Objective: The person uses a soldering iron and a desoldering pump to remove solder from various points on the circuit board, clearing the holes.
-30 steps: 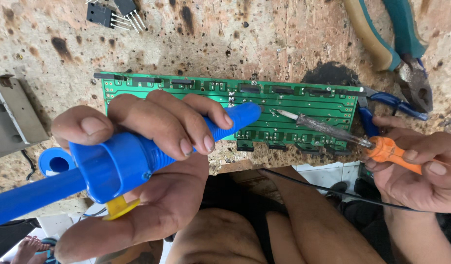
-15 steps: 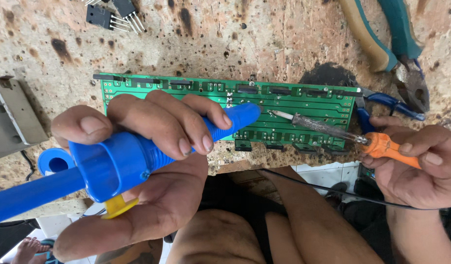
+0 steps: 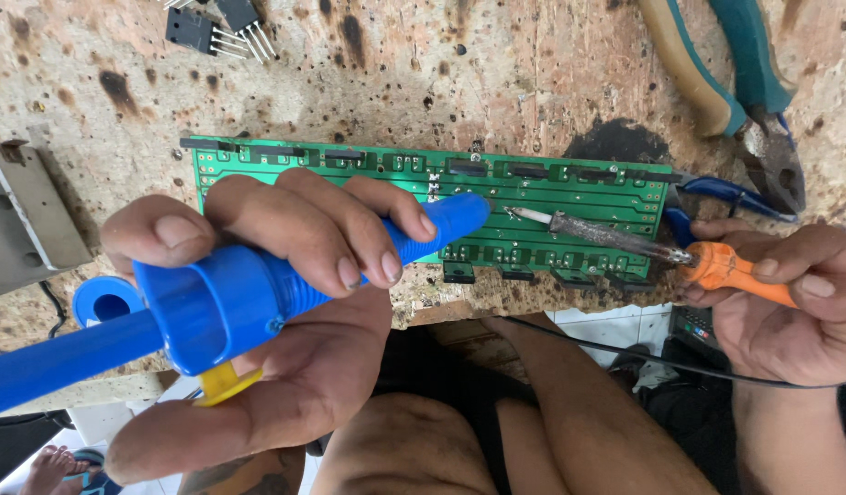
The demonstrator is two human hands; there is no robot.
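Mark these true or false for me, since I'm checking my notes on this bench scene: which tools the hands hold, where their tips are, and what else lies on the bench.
1. The left hand holds a blue desoldering pump. True.
2. The right hand holds a red-handled screwdriver. False: it holds an orange-handled soldering iron.
3. Both tool tips are over the green circuit board. True.
4. The pliers lie on top of the board. False: they lie on the bench, beyond its right end.
5. Loose black components lie at the far edge. True.
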